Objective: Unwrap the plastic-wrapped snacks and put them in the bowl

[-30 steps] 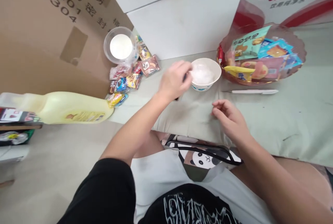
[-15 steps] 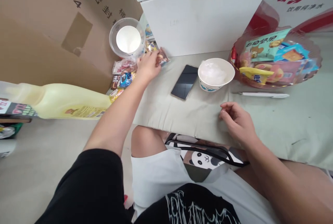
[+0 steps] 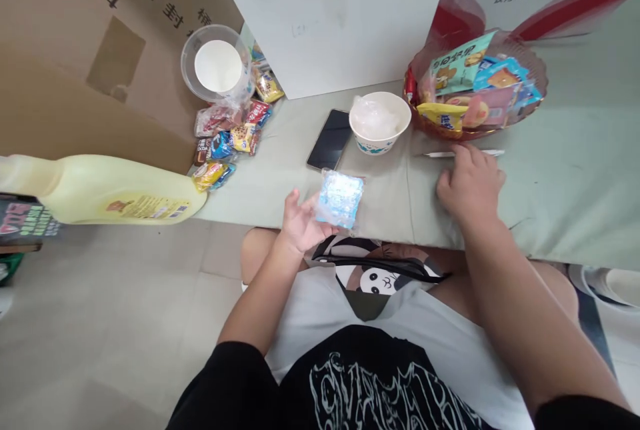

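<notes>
My left hand (image 3: 304, 222) is closed on a blue-and-white snack packet (image 3: 341, 199) in clear, shiny wrapping, held just above the table's front edge. My right hand (image 3: 473, 183) is over the white pen (image 3: 493, 153), covering its middle. Its fingers bend down onto the pen while the thumb stands apart at the left; I see no grip on it. Between the hands and farther back is a white paper bowl (image 3: 377, 143) with crumpled clear plastic inside. A dark phone (image 3: 330, 139) lies left of the bowl, just behind the packet.
A clear basket (image 3: 545, 83) of snacks stands at the back right. Wrapped snacks (image 3: 244, 139) lie at the left, beside a plastic tub (image 3: 189, 70). A pale yellow bottle (image 3: 125, 193) juts in from the left. A cardboard box (image 3: 75, 77) and white box (image 3: 340, 37) stand behind.
My left hand has come back from the snack pile toward me, now holding the blue-and-white packet. My right hand has moved forward onto the pen. The whole view has shifted.
</notes>
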`<move>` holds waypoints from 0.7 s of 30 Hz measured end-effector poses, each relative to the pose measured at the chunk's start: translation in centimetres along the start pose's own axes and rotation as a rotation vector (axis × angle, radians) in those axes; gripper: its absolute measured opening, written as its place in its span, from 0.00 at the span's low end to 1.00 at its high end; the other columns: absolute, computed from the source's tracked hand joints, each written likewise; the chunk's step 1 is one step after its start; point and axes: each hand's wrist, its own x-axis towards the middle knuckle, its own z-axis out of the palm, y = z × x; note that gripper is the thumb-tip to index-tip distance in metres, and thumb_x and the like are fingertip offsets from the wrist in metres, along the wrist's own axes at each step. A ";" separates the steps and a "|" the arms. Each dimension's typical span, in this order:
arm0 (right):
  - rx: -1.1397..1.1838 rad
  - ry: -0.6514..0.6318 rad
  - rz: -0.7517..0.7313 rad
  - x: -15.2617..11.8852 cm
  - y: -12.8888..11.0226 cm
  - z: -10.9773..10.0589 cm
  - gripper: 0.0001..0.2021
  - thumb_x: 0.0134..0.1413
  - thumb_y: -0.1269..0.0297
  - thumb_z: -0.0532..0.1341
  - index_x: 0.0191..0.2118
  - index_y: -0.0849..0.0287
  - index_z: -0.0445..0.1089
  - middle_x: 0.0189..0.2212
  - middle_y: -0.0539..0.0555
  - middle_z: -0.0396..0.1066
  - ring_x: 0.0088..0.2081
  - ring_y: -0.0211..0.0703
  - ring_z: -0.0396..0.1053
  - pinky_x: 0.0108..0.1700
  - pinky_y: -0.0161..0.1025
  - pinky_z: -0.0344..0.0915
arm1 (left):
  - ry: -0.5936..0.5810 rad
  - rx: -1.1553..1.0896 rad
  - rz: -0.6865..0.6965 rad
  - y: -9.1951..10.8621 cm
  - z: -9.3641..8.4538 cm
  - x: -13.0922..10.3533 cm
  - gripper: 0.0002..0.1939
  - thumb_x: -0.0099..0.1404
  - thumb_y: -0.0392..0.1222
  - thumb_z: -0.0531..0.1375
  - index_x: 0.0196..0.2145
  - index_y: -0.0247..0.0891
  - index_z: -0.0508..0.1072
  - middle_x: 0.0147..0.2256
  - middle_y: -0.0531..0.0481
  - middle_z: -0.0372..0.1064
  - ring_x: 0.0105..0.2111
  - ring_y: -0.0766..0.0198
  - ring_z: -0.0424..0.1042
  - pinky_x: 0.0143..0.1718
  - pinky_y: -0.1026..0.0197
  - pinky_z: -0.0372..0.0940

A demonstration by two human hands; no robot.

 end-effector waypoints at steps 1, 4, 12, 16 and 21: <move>-0.020 -0.011 0.028 0.0 0.0 -0.1 0.24 0.57 0.69 0.53 0.58 0.64 0.70 0.56 0.71 0.72 0.56 0.70 0.66 0.50 0.63 0.62 | -0.062 0.041 0.016 -0.2 0.2 -0.4 0.43 0.38 0.71 0.71 0.47 0.41 0.77 0.43 0.40 0.78 0.42 0.47 0.78 0.37 0.52 0.74; -0.046 -0.031 0.063 0.0 -0.1 -0.3 0.19 0.60 0.67 0.52 0.51 0.61 0.74 0.48 0.68 0.75 0.51 0.66 0.65 0.48 0.59 0.60 | -0.276 0.196 0.027 -0.3 1.1 -1.9 0.53 0.33 0.60 0.78 0.57 0.41 0.74 0.60 0.36 0.69 0.55 0.43 0.73 0.45 0.53 0.73; 0.247 0.076 -0.052 -0.3 -0.1 0.0 0.08 0.58 0.65 0.55 0.40 0.57 0.70 0.36 0.62 0.72 0.41 0.57 0.67 0.43 0.52 0.61 | -0.147 0.367 0.033 0.3 1.2 0.0 0.41 0.50 0.52 0.75 0.60 0.43 0.69 0.61 0.39 0.68 0.59 0.44 0.70 0.52 0.52 0.70; 0.733 -0.034 -0.192 -1.7 -1.6 -0.3 0.10 0.62 0.55 0.55 0.40 0.54 0.66 0.25 0.50 0.65 0.26 0.43 0.63 0.32 0.43 0.61 | 0.004 0.467 0.143 0.7 2.4 3.2 0.43 0.59 0.51 0.69 0.68 0.55 0.56 0.60 0.47 0.67 0.53 0.52 0.72 0.50 0.52 0.71; 0.943 -0.340 -0.380 -3.5 -4.6 -0.3 0.23 0.50 0.48 0.68 0.46 0.55 0.66 0.24 0.44 0.63 0.19 0.35 0.56 0.24 0.37 0.55 | 0.054 0.644 0.266 0.2 4.5 5.6 0.28 0.67 0.53 0.62 0.63 0.53 0.64 0.60 0.48 0.66 0.51 0.54 0.72 0.49 0.52 0.71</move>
